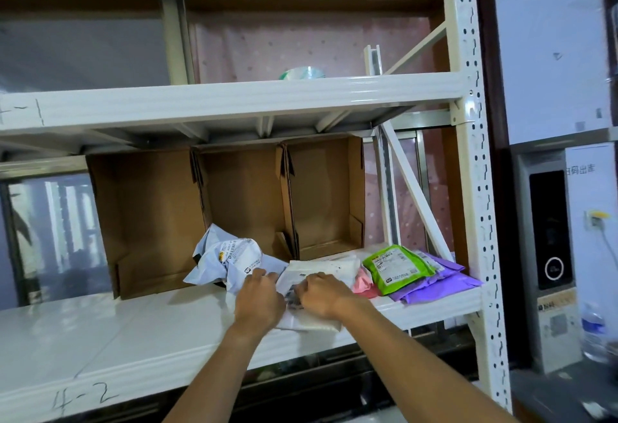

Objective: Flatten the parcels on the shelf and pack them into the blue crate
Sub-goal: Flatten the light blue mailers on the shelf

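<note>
A: Why is the white parcel (322, 267) held like that?
B: Left hand (259, 297) and right hand (322, 294) each grip its near end, fingers curled, likely to smooth it flat on the shelf (133, 339); the crumpled parcel (227, 255) beside it waits, no blue crate in view
</note>
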Demonstrator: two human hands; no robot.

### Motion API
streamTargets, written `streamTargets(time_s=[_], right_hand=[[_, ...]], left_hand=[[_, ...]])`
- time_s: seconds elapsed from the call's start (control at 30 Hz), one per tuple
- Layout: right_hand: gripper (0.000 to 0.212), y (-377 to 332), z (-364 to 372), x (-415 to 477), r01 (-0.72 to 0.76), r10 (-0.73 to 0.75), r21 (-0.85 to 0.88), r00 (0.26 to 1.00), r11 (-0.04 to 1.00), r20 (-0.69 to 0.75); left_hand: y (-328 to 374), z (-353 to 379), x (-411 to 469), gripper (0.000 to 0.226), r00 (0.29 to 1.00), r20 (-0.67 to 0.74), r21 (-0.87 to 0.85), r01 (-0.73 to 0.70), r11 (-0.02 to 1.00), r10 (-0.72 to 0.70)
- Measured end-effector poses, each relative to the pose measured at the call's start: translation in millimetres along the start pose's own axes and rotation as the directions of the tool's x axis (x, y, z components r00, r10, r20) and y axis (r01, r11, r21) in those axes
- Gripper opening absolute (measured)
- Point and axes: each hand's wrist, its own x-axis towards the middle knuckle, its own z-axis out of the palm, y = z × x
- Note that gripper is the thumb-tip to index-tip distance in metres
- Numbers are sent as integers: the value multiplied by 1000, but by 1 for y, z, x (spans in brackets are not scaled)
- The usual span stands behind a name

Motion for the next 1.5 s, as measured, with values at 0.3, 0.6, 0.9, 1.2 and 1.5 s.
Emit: streamTargets(time_s=[0.3, 0.6, 0.9, 1.2, 1.5], right_hand=[[71, 13, 36, 23, 102, -113, -159, 992, 982, -58], [69, 15, 36, 26, 98, -100, -134, 995, 986, -7], [42, 5, 33, -8, 114, -154, -119, 896, 986, -417], [89, -4, 21, -29, 265, -275, -133, 959, 955, -67], [46, -3, 10, -29, 314, -322, -80, 940, 946, -112]], left_hand=[[1, 8, -10, 49, 932, 293, -125, -181, 975, 211], [-14, 14, 9, 53, 889, 431, -61, -139, 988, 151], [-54, -2, 25, 66, 946, 217, 439, -316, 841, 242], [-75, -8, 23, 48, 960, 276, 253, -117, 960, 45], [-95, -25, 11, 49, 958, 283, 280, -25, 960, -57]])
